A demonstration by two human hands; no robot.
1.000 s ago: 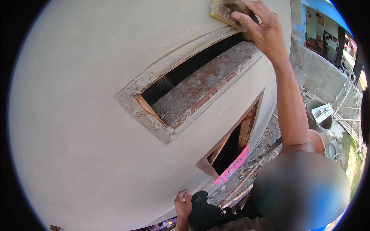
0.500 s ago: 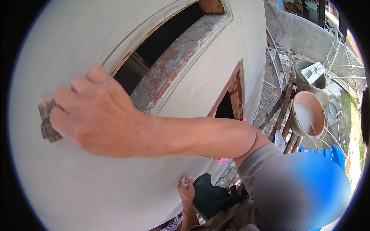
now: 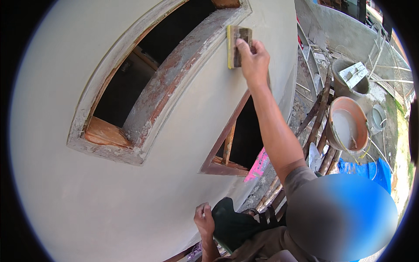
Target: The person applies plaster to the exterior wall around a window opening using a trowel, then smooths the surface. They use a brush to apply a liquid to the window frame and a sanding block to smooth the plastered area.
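Note:
My right hand (image 3: 254, 59) grips a hand float (image 3: 239, 47), a dark, worn block with a yellow edge, at the grey plastered wall (image 3: 52, 187). It is between the upper window opening (image 3: 72, 118) and the wall's right-hand end, above the lower window frame (image 3: 209, 161). My right arm stretches up across part of that lower opening. Low in the view, my left hand (image 3: 204, 220) is closed with curled fingers beside my dark green-clad knee (image 3: 231, 227), close to the wall. Nothing shows in it.
To the right stand an orange-brown bucket (image 3: 364, 118) of milky liquid, a grey bucket (image 3: 338, 72) with a white flat tool (image 3: 353, 74) across it, and a small pail (image 3: 376, 115). Wooden poles (image 3: 321, 102), a ladder (image 3: 307, 56) and a blue tarp (image 3: 382, 174) lie nearby.
My right hand has carried the float from the wall's far left to the upper right, uncovering both window openings. My left hand stays low by the knee, shifted only slightly.

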